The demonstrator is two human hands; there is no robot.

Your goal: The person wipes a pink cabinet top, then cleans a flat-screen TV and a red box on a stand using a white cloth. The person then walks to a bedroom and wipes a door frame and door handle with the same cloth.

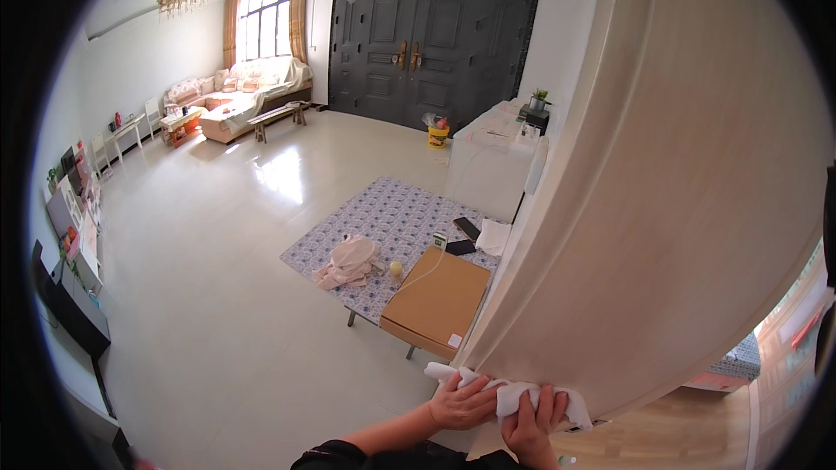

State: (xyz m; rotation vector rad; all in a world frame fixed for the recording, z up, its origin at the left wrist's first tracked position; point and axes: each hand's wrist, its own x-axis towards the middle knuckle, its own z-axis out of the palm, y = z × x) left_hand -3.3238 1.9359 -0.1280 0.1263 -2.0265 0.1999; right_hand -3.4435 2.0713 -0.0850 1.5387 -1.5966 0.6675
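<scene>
A white cloth (516,398) is bunched against the lower part of a pale door frame panel (679,176). My left hand (464,403) lies across the cloth with its fingers over it, pressing it to the frame's edge. Just to the right, my right hand (532,427) grips the other end of the same cloth, fingers pointing up. Part of the cloth hangs past my right fingers. The palms are hidden by the cloth and the backs of the hands.
Beyond the frame stands a table with a patterned cover (385,209). On it are a cardboard box (437,294), a crumpled pink cloth (351,262) and two dark phones (467,228). A white cabinet (486,166) and dark double doors (431,32) stand farther back. A bed (735,362) shows at right.
</scene>
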